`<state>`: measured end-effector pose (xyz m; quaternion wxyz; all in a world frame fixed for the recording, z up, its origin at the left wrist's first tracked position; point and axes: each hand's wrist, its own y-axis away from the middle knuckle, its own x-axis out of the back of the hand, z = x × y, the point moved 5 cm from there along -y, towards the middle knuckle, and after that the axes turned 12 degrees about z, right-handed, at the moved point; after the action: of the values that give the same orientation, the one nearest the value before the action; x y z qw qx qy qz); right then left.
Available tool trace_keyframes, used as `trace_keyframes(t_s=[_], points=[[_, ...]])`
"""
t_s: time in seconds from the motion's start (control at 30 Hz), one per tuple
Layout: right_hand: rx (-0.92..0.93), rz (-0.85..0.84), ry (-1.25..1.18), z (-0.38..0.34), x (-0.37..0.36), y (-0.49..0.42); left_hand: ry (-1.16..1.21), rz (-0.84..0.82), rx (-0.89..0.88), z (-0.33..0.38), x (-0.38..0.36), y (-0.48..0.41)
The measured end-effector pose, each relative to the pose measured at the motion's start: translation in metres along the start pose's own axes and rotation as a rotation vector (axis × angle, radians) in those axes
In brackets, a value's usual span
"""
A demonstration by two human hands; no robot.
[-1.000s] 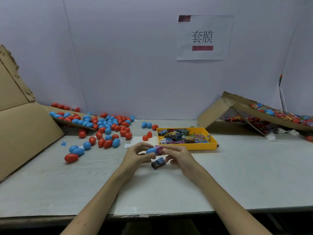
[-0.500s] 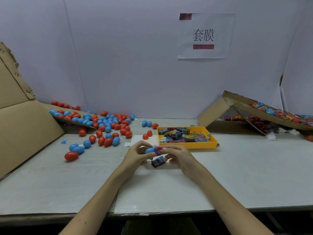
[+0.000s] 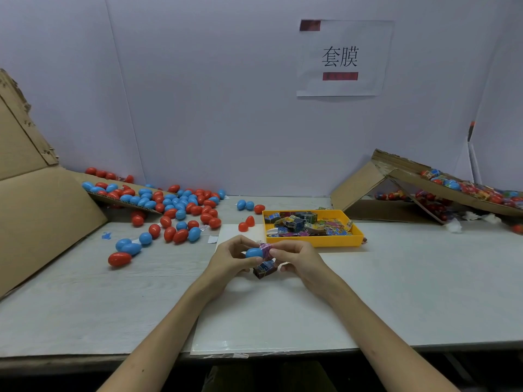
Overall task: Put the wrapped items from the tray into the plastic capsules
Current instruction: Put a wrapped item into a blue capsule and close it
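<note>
Near tray (image 3: 314,241), sideways blue capsule (image 3: 254,252) gripped by left fingers (image 3: 242,239), right fingers (image 3: 283,245) pinching wrapper (image 3: 265,247)

A blue capsule (image 3: 254,252), held sideways above the table (image 3: 396,278), has a pink-purple wrapped item (image 3: 265,247) at its right end (touching it). A dark wrapped item (image 3: 264,270) lies beneath. The yellow tray (image 3: 336,240) behind holds many more; loose capsules (image 3: 175,205), red and blue, litter the left.

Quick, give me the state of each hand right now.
Left hand: grips the blue capsule.
Right hand: pinches the pink wrapped item at the capsule's end.
</note>
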<state>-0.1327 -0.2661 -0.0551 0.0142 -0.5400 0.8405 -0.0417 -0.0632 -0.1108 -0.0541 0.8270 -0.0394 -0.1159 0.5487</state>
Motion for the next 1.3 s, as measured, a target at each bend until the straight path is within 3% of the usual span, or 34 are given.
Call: trace_keyframes(t_s=[1.3], points=[[0.000,-0.003,0.085,0.003,-0.001,-0.001,-0.225,0.037,-0.241,0.011,-0.003,0.005]])
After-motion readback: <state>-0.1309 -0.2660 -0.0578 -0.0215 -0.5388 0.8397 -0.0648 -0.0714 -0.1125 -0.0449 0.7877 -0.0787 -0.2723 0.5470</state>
